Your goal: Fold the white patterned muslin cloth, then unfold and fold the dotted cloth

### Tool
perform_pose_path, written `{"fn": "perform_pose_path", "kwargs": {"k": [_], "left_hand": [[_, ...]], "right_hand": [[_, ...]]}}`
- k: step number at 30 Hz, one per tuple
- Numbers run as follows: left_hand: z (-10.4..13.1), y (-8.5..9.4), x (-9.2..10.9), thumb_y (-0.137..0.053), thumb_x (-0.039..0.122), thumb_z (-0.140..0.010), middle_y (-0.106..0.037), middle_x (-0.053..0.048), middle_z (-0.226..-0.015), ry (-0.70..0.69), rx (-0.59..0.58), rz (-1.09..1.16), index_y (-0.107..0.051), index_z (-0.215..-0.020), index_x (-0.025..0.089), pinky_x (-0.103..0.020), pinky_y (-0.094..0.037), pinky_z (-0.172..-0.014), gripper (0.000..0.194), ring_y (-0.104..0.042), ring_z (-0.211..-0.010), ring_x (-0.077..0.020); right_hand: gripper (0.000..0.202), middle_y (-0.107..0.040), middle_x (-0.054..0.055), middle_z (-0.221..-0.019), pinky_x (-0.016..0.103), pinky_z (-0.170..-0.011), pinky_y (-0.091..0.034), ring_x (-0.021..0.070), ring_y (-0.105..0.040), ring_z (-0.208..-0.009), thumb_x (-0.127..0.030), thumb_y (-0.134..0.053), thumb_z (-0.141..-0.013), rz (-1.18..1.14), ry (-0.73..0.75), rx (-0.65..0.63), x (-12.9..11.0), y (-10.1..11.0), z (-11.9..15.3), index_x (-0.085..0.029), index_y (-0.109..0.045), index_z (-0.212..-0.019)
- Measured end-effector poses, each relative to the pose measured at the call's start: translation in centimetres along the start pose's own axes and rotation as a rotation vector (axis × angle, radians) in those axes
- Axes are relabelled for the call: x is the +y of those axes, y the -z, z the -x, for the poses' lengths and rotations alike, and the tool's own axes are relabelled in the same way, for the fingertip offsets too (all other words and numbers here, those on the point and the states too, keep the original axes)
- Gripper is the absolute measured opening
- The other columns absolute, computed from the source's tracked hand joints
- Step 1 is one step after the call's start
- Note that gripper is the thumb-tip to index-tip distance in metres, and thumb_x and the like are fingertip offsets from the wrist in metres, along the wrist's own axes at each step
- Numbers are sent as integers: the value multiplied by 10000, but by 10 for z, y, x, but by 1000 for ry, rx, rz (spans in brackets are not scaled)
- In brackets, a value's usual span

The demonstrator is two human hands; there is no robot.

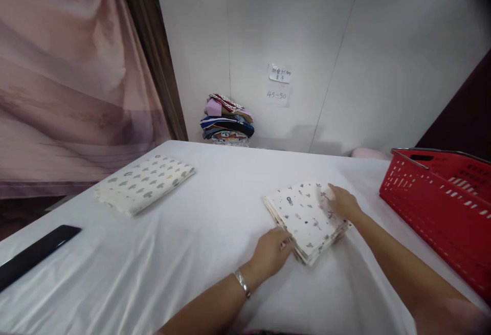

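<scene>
Head view: a folded white cloth with small dark prints (297,220) lies well apart from the left edge of the white-covered bench (222,207); the right hand (344,204) is spread over the cloth's right side, the left hand (272,252) curled at its left edge, grip unclear.

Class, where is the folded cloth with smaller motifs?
In the head view, the folded cloth lies right of centre on the white table cover, between the left hand and right hand, left of the red basket.
</scene>
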State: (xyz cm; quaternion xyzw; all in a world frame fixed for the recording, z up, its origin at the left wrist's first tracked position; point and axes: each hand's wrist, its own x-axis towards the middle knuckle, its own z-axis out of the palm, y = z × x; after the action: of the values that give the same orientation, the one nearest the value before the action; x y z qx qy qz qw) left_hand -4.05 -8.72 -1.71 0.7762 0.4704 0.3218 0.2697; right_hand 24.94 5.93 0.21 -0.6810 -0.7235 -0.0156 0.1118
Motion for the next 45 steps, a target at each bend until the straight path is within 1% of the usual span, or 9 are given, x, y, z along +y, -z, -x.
{"fn": "perform_pose_path", "kwargs": {"k": [6,10,13,19,25,29,36,40,45], "left_hand": [[-48,39,-29,-434,253,-871,-599,-60,-1088,-64,305,-136,-596,-1077,218,-361,-434,-908,265,-517,-1037,-186],[-75,38,-56,-405,280,-891,-514,-69,-1291,-119,192,-277,-550,-1172,198,-422,-343,-1024,327,-389,-1248,-213],[-78,28,-73,-358,328,-912,-505,-54,-1313,-74,101,-301,-552,-1184,205,-426,-337,-1029,356,-374,-1272,-209],[-77,25,-83,-353,377,-911,-537,-46,-1284,-65,148,-261,-585,-1157,203,-386,-338,-1040,381,-419,-1240,-182],[-105,33,-67,-340,377,-911,-640,-53,-1109,-67,159,-356,-668,-968,211,-401,-348,-1011,372,-502,-1140,-195],[-124,25,-56,-400,401,-880,-492,-101,-1318,-19,124,-462,-545,-1179,199,-484,-274,-1024,389,-340,-1284,-264],[-129,20,-63,-310,329,-905,-531,-112,-1273,58,-49,-529,-470,-1233,157,-406,-338,-976,403,-464,-1179,-226],[-135,24,-55,-305,357,-899,-441,-129,-1361,157,-152,-575,-433,-1283,166,-492,-301,-1000,448,-387,-1256,-261],[-135,16,-40,-375,402,-863,-281,-115,-1457,73,-40,-770,-402,-1323,166,-570,-145,-1050,517,-189,-1352,-294]], "right_hand": [[527,-390,105,-1397,488,-1044,-274,260,-329,-1294,-401,-426,-867,-305,421,-33,-108,-6,71,-217,-368,-1358],[628,-240,113,-1469,530,-1069,-174,280,-192,-1351,-436,-469,-850,-223,555,-202,-142,-16,117,-216,-276,-1406],[617,-194,141,-1477,526,-1081,-137,290,-140,-1361,-388,-523,-825,-140,568,-165,-146,-24,132,-171,-346,-1374],[602,-165,119,-1489,544,-1070,-154,298,-137,-1360,-412,-537,-828,-140,579,-134,-147,-27,132,-234,-348,-1371],[598,-120,121,-1498,567,-1065,-127,308,-96,-1365,-501,-459,-856,-169,575,-180,-151,-24,131,-250,-322,-1381],[600,-89,115,-1503,562,-1071,-99,301,-66,-1369,-509,-433,-867,-185,569,-206,-152,-19,132,-263,-286,-1394],[581,-116,139,-1496,523,-1086,-93,284,-65,-1371,-514,-391,-885,-195,575,-156,-155,-7,134,-224,-312,-1382],[571,-122,139,-1496,516,-1086,-110,291,-88,-1368,-511,-385,-889,-176,578,-136,-155,-5,134,-216,-326,-1374],[545,-149,132,-1493,515,-1081,-114,297,-127,-1360,-503,-412,-883,-200,568,-117,-155,0,135,-221,-370,-1347]]}}
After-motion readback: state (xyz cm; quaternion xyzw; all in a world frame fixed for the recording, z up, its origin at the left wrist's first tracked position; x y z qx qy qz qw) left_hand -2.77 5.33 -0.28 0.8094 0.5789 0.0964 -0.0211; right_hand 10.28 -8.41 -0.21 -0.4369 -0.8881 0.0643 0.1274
